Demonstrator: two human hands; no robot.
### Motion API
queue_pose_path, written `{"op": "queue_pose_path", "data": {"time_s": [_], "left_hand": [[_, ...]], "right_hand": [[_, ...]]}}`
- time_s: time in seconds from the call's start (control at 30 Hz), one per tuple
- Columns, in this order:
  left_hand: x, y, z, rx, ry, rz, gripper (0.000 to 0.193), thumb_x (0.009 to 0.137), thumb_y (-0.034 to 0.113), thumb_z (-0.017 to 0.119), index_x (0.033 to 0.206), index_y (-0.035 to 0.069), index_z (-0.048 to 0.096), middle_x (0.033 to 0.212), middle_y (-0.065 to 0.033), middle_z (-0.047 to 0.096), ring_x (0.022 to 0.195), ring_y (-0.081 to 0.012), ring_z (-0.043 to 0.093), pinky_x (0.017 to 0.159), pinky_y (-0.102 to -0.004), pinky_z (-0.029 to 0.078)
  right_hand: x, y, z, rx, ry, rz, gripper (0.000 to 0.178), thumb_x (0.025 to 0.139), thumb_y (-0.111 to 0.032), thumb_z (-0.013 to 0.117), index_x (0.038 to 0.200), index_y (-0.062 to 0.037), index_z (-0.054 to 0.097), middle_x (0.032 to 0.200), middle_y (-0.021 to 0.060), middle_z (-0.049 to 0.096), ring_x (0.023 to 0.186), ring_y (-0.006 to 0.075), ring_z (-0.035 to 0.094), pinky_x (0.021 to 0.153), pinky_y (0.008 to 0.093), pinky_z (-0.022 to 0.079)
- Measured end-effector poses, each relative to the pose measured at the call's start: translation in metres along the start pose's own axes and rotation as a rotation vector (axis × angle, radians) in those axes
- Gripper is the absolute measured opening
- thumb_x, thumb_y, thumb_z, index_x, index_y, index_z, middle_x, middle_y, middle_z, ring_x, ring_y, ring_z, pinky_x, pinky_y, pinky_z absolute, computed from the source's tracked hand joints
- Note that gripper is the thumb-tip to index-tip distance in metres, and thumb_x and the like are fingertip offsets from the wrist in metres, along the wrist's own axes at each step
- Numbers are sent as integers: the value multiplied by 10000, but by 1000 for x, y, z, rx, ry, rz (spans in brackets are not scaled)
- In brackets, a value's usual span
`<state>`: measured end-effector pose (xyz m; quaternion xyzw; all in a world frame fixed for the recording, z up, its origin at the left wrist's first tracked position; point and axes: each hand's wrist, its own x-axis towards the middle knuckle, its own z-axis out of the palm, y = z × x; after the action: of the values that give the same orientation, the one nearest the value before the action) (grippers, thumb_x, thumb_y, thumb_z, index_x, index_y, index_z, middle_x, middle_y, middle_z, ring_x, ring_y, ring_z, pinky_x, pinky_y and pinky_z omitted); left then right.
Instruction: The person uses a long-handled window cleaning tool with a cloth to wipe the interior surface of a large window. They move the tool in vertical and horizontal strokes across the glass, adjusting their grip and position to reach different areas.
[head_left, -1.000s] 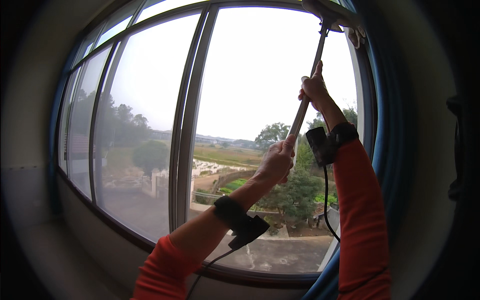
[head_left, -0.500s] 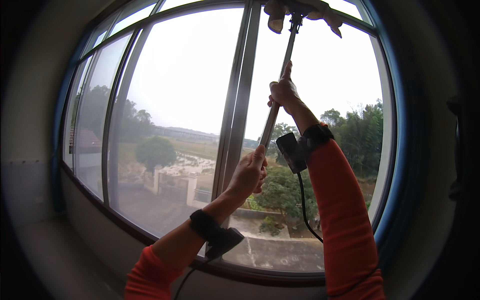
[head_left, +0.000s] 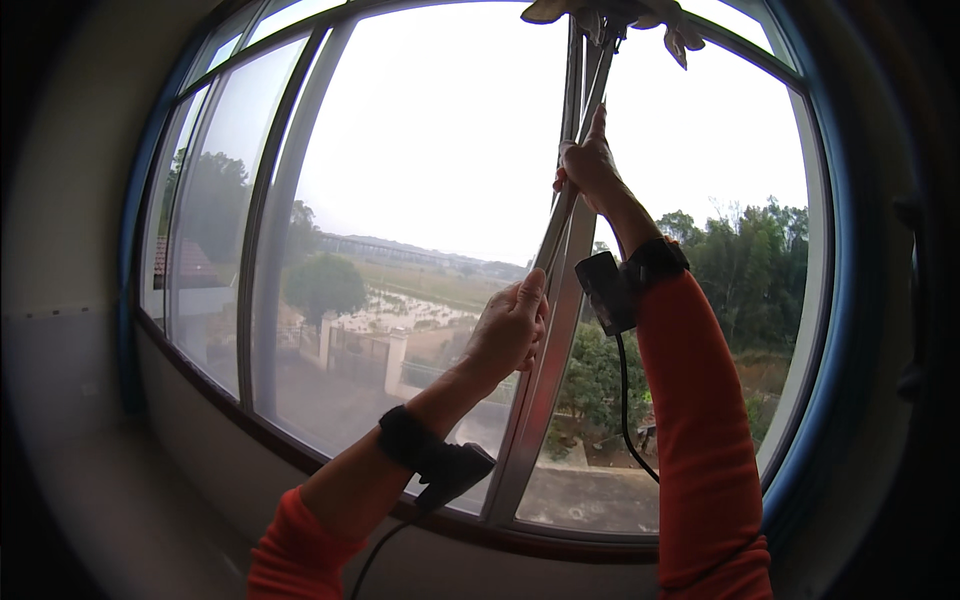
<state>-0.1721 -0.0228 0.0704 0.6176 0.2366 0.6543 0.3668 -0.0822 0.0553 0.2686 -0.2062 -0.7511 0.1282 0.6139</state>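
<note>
Both arms reach upward, the right hand point(head_left: 592, 168) above the left hand point(head_left: 508, 328), one digit stretched along a slim, straight metal pole point(head_left: 553, 228). Each grip is curled closed around the pole, which slants before the window frame point(head_left: 546, 400) up to a limp, folded cloth point(head_left: 682, 38) at its head. Creased orange-red sleeves point(head_left: 700, 400) cover the forearms partway, below black wristbands point(head_left: 656, 262).
</note>
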Motion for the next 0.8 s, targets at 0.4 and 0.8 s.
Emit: {"op": "queue_pose_path", "data": {"time_s": [0.4, 0.8], "left_hand": [[6, -62, -107, 384, 32, 219, 524, 1008, 512, 372, 767, 58, 472, 574, -1, 432, 521, -109, 427, 501, -314, 370], [-39, -136, -208, 265, -155, 20, 416, 1032, 456, 330, 910, 78, 452, 675, 5, 474, 545, -65, 449, 524, -243, 396]], "right_hand": [[-34, 47, 77, 152, 137, -98, 884, 868, 30, 424, 1509, -188, -144, 847, 177, 585, 464, 153, 549, 415, 318, 533], [-112, 100, 188, 109, 88, -272, 827, 884, 17, 367, 1514, -209, -117, 919, 198, 596, 377, 126, 506, 314, 270, 492]]}}
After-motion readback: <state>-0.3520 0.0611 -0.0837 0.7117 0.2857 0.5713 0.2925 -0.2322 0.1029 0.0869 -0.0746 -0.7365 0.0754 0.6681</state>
